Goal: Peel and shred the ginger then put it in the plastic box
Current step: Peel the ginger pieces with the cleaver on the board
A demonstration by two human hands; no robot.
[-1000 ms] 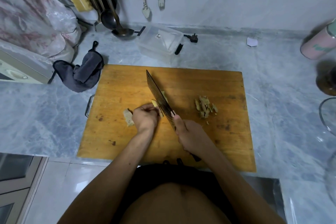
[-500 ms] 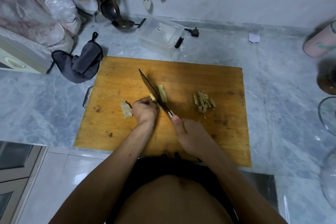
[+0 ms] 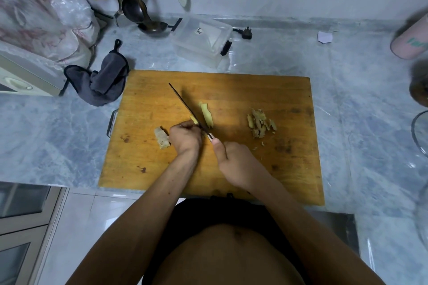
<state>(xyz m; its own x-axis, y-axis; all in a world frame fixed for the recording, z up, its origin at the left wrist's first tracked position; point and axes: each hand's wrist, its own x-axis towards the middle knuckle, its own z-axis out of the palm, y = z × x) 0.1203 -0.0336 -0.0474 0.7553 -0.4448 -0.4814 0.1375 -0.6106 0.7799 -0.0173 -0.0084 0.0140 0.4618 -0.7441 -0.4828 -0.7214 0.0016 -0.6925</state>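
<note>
Now right hand (image 3: 234, 164) gripping knife (image 3: 188, 110), blade edge-down after being laid flatter; left hand (image 3: 186, 137) pinning peeled ginger (image 3: 194, 120); fresh slice (image 3: 206, 114) lying beside blade; peelings (image 3: 261, 122) right; plastic box (image 3: 201, 41) waiting beyond board (image 3: 278, 169) — slicing progressing

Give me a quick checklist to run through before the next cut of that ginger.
1. Left hand holding the ginger piece steady: ok.
2. Right hand gripping the knife: ok.
3. Left fingertips away from the blade: cannot tell, they are hidden.
4. Cut slice lying beyond the blade: ok.
5. Peel pile out of the way: ok.
6. Plastic box open: cannot tell.
</note>
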